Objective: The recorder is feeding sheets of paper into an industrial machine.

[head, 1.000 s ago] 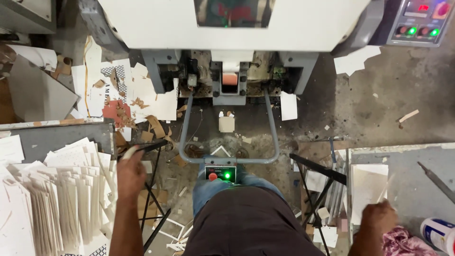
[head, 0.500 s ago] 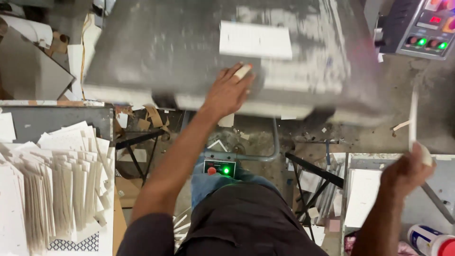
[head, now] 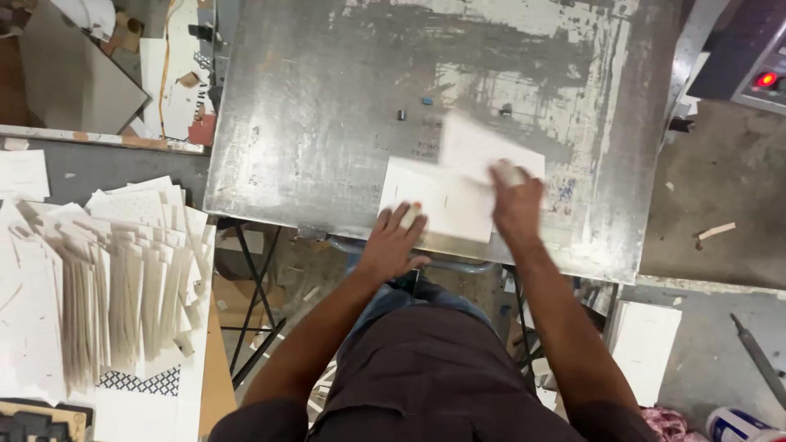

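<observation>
metal plate (head: 327,123), now both hands on white cards (head: 442,200)

Head camera looks steeply down, probably close.

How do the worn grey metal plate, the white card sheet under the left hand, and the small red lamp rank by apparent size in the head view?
1. Worn grey metal plate
2. White card sheet
3. Small red lamp
</observation>
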